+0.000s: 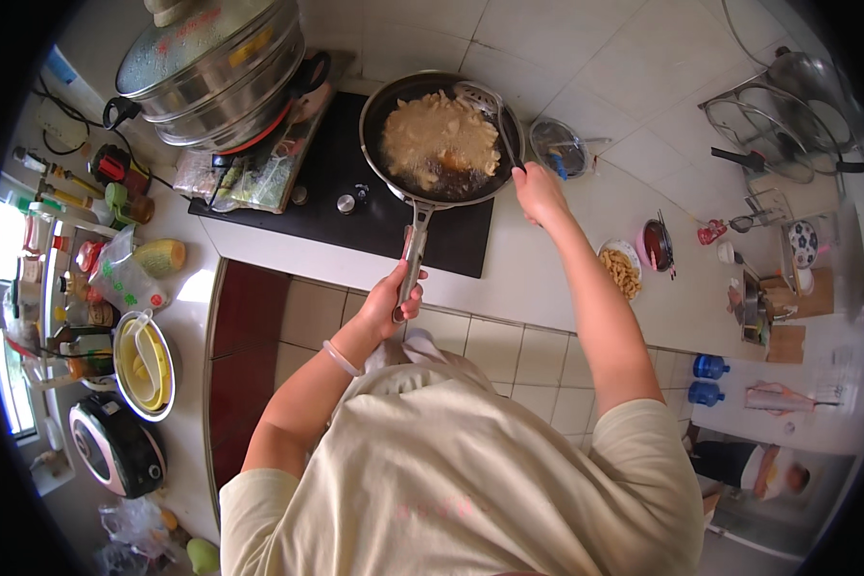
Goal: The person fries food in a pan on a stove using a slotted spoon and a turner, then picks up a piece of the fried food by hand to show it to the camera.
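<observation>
A frying pan [371, 147] stands on the black gas hob [446, 248], its long metal handle pointing towards me. My left hand [392, 299] is closed around that handle. In the pan, pale battered pieces [443, 137] fry in dark, foaming oil. My right hand [540, 193] grips the dark handle of a slotted metal skimmer [479, 97]. The skimmer's head rests at the pan's far right, at the edge of the frying pieces. A round wire-rimmed strainer [558, 147] with something blue in it lies just right of the pan.
At the back left stands a tall steel steamer [223, 93] with a glass lid. A plate of fried strips [621, 272] and a bowl of red sauce [655, 245] with chopsticks sit to the right. On the left are a yellow colander [144, 360] and a rice cooker [115, 446]. Another person [756, 468] stands far right.
</observation>
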Action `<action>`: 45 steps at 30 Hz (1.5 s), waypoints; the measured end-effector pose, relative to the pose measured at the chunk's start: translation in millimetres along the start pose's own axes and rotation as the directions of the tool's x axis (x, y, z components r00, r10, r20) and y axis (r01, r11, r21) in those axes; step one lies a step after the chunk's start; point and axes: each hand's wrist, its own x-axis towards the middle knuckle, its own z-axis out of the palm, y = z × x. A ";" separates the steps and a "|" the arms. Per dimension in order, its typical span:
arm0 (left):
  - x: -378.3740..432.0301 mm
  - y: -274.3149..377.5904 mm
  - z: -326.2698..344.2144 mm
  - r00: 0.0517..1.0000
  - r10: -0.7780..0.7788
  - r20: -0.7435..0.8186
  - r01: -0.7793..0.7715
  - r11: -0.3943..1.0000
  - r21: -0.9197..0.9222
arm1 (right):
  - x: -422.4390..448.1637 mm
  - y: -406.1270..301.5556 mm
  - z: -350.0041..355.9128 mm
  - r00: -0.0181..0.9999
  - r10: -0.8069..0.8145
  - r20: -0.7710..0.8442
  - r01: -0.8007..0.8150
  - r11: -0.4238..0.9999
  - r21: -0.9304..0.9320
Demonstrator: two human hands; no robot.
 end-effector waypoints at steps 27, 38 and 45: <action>0.2 -2.8 -2.7 1.000 0.015 0.024 -0.015 1.000 -0.008 | 3.0 22.4 35.2 0.638 -0.241 0.732 -0.770 -0.165 0.617; -1.0 -2.9 -3.7 1.000 0.016 -0.005 -0.016 1.000 -0.024 | -59.4 -4.2 16.3 0.753 -0.161 0.638 -0.609 0.199 0.768; 1.8 -2.6 -4.9 1.000 0.014 0.017 -0.014 1.000 -0.013 | -102.7 -21.9 -34.4 0.889 0.007 0.459 -0.249 0.848 0.468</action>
